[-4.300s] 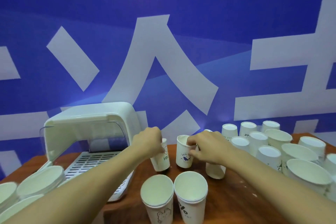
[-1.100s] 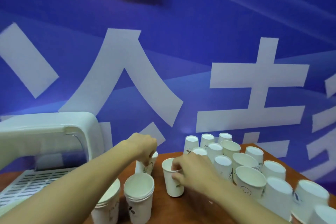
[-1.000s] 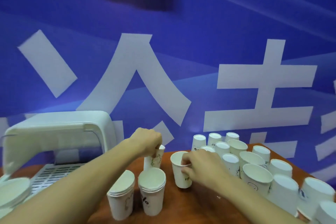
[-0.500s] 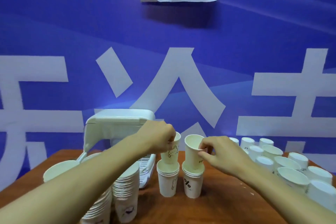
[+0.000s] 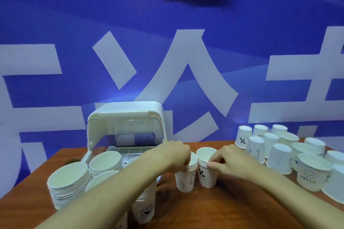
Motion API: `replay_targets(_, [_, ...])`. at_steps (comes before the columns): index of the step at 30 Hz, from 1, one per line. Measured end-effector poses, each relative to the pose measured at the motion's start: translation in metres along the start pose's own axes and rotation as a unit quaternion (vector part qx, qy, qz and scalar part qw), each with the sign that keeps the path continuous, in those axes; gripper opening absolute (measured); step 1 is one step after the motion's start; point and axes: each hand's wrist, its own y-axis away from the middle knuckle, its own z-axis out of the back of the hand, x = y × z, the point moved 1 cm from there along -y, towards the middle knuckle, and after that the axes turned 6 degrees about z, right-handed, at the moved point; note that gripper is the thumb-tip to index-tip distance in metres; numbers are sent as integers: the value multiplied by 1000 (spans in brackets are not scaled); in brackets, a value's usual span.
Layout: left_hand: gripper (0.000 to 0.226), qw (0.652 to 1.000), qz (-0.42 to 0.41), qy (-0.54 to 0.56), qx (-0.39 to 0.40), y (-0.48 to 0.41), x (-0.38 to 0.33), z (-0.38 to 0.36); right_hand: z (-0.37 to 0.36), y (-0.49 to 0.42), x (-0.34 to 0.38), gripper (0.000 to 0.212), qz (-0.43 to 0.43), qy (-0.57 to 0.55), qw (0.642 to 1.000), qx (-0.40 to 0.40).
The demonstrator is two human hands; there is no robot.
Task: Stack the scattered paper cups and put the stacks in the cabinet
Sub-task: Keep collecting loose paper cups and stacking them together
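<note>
Behind left forearm (image 5: pixel 104 193), cup stacks (image 5: pixel 143 208) partly hidden; hands' grip unclear.

In front of me, the brown wooden surface (image 5: pixel 232 208) carries a white cabinet (image 5: pixel 126 126) at the back, cup stacks (image 5: pixel 68 186) left, two short stacks (image 5: pixel 195 176) centre, scattered cups (image 5: pixel 279 156) right.

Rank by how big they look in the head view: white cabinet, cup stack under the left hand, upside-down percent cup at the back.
1. white cabinet
2. cup stack
3. percent cup, though it sits farther away, so this is unsure.
</note>
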Motion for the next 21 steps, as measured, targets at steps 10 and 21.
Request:
replay_targets(10, [21, 1000, 10, 10, 8, -6, -2, -8, 8, 12, -2, 29, 13, 27, 1000, 5])
replay_targets(21, [13, 999, -40, 7, -36, 16, -23, -10, 9, 42, -18, 30, 19, 36, 999, -16])
